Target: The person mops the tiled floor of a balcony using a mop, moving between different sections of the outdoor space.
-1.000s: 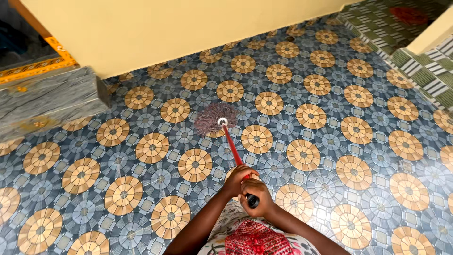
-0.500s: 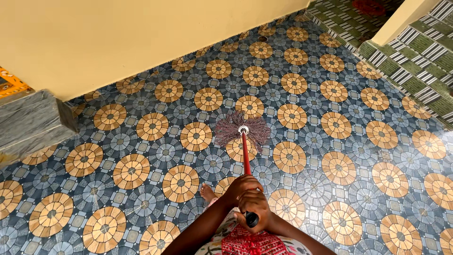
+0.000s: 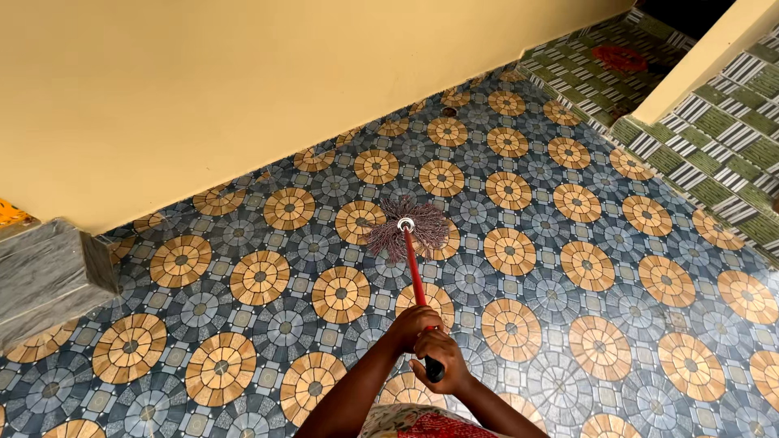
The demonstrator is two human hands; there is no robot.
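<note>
The mop head [image 3: 406, 229] has slid nearer the wall [image 3: 243, 89] — I keep left hand [image 3: 412, 323] and right hand [image 3: 438, 357] clenched on the red handle [image 3: 415, 276], stacked for leverage.

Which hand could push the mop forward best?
Probably the left hand: it grips the red mop handle nearer the mop head, while the right hand holds the top end.

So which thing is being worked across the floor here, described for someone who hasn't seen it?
Start at the yellow wall and drop to the patterned tile floor. Near its middle lies the mop head, a splayed brownish string tuft; its red handle runs back to both hands.
</note>
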